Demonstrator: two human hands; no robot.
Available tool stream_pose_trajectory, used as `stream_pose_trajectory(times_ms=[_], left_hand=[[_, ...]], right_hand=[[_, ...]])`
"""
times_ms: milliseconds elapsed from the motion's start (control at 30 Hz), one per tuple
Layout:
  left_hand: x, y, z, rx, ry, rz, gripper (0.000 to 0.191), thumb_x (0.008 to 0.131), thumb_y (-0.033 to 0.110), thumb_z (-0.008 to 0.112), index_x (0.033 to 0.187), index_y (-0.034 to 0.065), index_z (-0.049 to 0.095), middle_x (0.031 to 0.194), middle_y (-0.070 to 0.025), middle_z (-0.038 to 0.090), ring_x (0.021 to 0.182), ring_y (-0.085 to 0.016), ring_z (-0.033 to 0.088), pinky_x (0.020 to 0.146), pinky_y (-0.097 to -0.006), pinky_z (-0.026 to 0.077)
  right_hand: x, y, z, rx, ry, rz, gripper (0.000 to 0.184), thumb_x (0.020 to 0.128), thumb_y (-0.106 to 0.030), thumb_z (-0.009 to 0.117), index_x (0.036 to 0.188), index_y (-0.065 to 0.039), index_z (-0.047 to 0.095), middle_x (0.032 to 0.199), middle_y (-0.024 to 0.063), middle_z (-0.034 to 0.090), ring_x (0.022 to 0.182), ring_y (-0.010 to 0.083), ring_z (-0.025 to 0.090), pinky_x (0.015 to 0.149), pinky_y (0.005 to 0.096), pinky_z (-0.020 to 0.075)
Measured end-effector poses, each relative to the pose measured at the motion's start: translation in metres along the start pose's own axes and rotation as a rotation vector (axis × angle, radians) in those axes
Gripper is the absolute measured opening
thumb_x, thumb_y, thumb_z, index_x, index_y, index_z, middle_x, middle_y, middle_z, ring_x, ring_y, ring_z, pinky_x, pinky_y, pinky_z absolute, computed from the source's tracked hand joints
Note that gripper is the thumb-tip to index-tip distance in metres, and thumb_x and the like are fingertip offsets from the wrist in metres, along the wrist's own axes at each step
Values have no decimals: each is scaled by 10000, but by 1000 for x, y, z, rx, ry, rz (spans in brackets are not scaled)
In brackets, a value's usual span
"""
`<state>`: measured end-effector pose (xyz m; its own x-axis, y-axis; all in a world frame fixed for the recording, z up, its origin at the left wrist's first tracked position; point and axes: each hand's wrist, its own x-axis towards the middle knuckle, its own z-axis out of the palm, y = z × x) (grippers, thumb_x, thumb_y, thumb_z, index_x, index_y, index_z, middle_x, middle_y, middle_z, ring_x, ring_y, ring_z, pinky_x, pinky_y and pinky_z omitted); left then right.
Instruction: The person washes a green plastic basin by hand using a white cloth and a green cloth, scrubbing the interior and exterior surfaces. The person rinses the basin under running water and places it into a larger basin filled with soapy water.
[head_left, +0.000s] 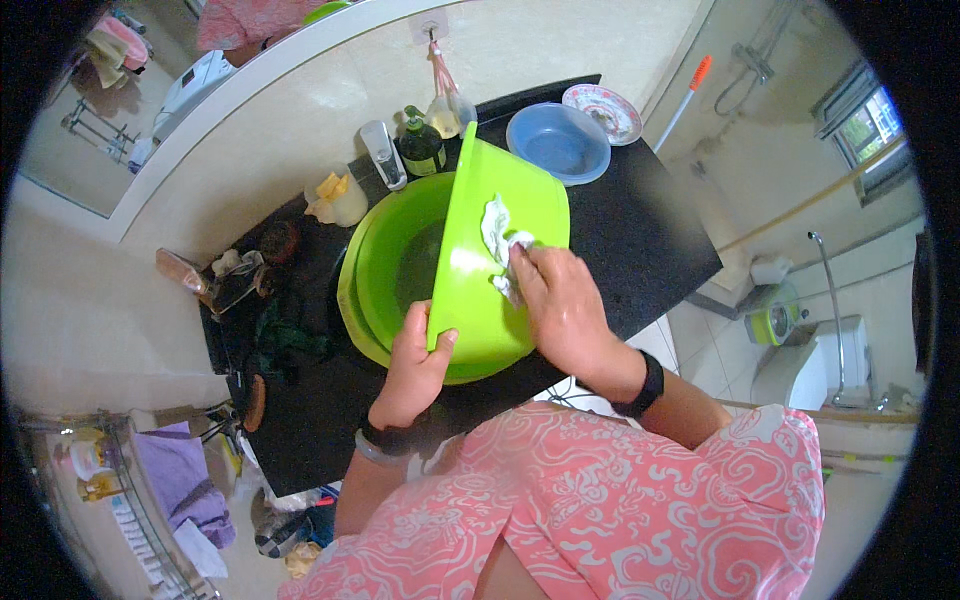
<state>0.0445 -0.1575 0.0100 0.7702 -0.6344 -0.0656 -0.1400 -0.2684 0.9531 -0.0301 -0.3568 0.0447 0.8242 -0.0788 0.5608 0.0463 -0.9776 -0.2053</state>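
Note:
A bright green plastic basin (487, 307) is tilted up on its side, its outer face towards my right. My left hand (415, 367) grips its rim at the lower left, thumb over the edge. With my right hand (559, 300) I hold a crumpled white cloth (496, 229) pressed against the basin's outer side. Behind and below, another green basin (409, 262) rests on the black countertop (637, 225); it looks nested in a further green one.
A translucent blue basin (559, 146) and a patterned plate (606, 112) stand at the back right. Along the wall are a pump bottle (421, 146), a white dispenser (383, 155) and a tub with yellow pieces (337, 196). Clutter, including a brush (180, 270), lies left.

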Motion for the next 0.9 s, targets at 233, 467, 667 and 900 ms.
stream_pose_trajectory(times_ms=[233,467,667,900], left_hand=[[1,-6,6,-29,117,-11,302,878,27,592,1158,-6,483,1035,-147,614,967,-226,588,869,-328,446],[-1,-1,-12,36,125,-8,337,883,27,580,1200,-5,471,1078,-116,610,987,-194,572,878,-312,441],[-1,-2,-18,-86,115,23,338,897,9,553,1224,0,468,1106,-65,594,997,-145,545,892,-284,432],[-2,-13,-26,-169,99,17,343,894,0,553,1227,2,471,1109,-58,592,1005,-132,541,903,-271,425]], right_hand=[[38,39,-1,87,-108,142,239,796,-41,560,1023,30,590,904,185,558,824,360,558,705,437,469],[-11,-4,17,168,-53,-183,352,793,-97,588,1135,-19,614,840,113,519,805,283,532,674,393,435],[77,100,45,316,-37,75,272,786,-54,573,1038,-58,677,874,155,551,827,341,527,704,422,433],[22,47,16,167,60,-56,435,705,6,585,1134,-50,632,934,147,542,848,328,514,719,422,429]])
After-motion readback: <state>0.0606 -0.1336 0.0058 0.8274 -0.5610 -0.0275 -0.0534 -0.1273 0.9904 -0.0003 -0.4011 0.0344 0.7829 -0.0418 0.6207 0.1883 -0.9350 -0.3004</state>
